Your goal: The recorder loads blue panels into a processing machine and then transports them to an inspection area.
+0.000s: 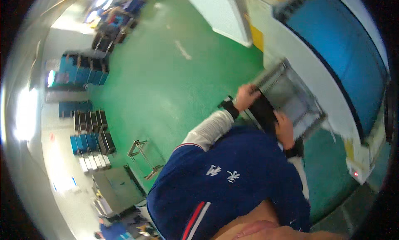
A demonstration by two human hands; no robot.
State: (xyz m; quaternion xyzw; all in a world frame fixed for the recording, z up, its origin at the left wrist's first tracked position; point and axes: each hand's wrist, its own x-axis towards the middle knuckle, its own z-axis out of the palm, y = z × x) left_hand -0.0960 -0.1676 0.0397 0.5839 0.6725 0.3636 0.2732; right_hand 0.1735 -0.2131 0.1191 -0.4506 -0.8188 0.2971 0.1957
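"What's by the white machine (pixel 291 53)?"
"A metal frame (pixel 271 76), with the dark piece (pixel 266 109) at its near edge; contact is unclear."
"How best to handle it?"
"I'd keep it level, both ends evenly supported."
"And the hands?"
"Left hand (pixel 247 97) and right hand (pixel 284 129) grip it, fingers partly curled."

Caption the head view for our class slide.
Left hand and right hand hold a black object beside a metal frame.
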